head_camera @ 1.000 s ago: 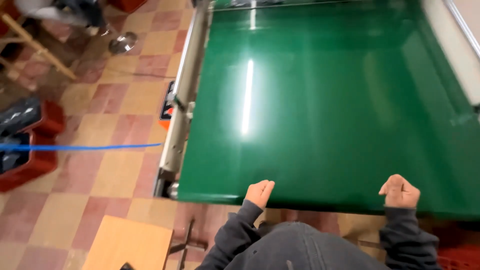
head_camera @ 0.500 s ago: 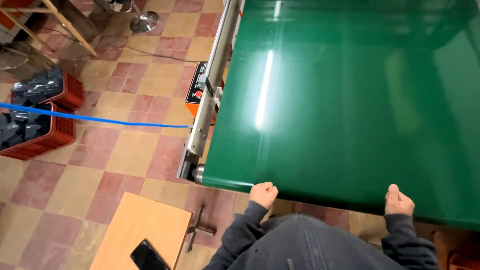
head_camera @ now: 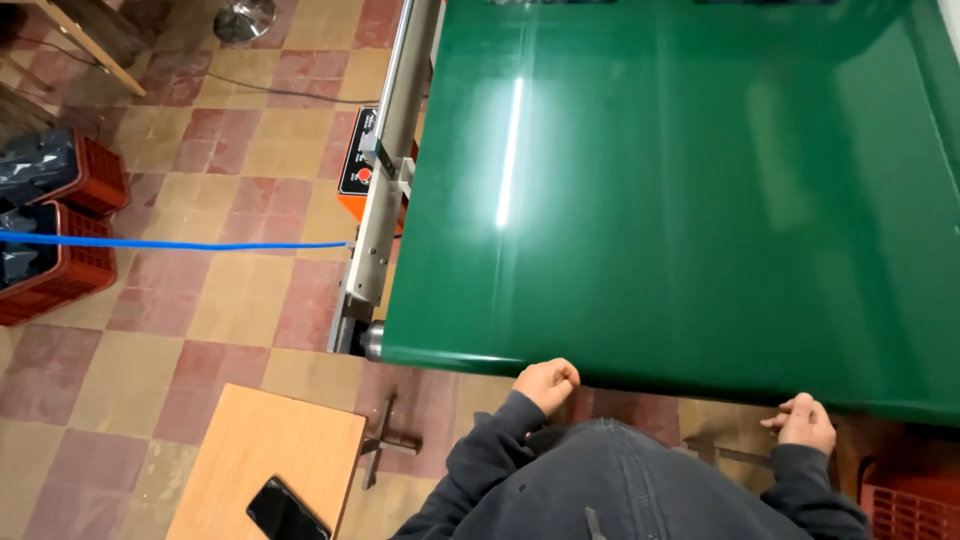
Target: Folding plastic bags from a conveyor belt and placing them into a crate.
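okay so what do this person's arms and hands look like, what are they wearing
Both arms are covered by long dark grey sleeves of a soft, sweatshirt-like top, bunching in folds and ending in cuffs at the wrists. The left hand and right hand are bare: no gloves, and no rings, watch or markings that I can make out.

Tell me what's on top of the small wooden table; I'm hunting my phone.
A dark phone lies flat on the wooden table, near its front edge. The table's lower part runs out of frame, unseen.

Checkered tan-and-red tile floor point(head_camera: 240, 300) fills left; red plastic crates point(head_camera: 60, 230) far left, light wooden tabletop point(head_camera: 270, 460) lower left, ceiling-light glare upper centre.
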